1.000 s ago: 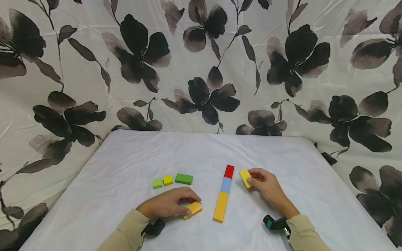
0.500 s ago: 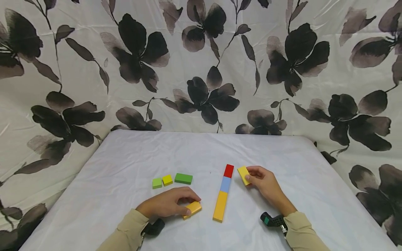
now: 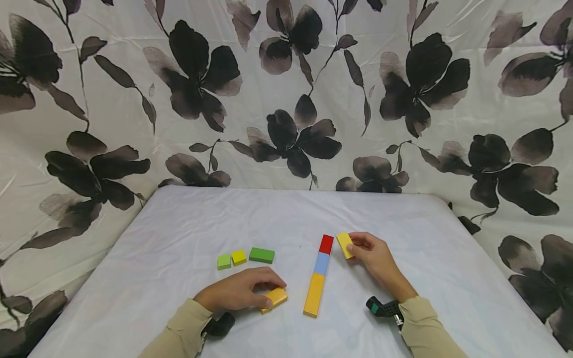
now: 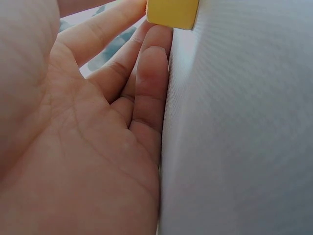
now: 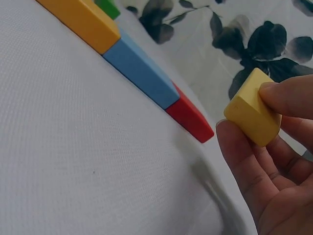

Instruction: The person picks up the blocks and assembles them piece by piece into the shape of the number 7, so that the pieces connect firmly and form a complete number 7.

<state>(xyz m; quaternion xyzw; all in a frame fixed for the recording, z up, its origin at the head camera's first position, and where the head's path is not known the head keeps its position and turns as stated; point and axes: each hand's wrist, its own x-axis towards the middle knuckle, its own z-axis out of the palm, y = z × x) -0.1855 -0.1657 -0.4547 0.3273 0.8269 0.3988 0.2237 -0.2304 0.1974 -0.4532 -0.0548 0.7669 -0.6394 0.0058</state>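
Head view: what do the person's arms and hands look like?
The left sleeve and right sleeve are plain tan. The left hand and right hand are gloveless. Black wrist devices show: the left device and right device, which has a green patch.

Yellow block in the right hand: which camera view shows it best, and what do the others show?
The right wrist view: the yellow block is large and close, pinched by the right hand. The head view shows it smaller, just right of the red block. The left wrist view shows none of it.
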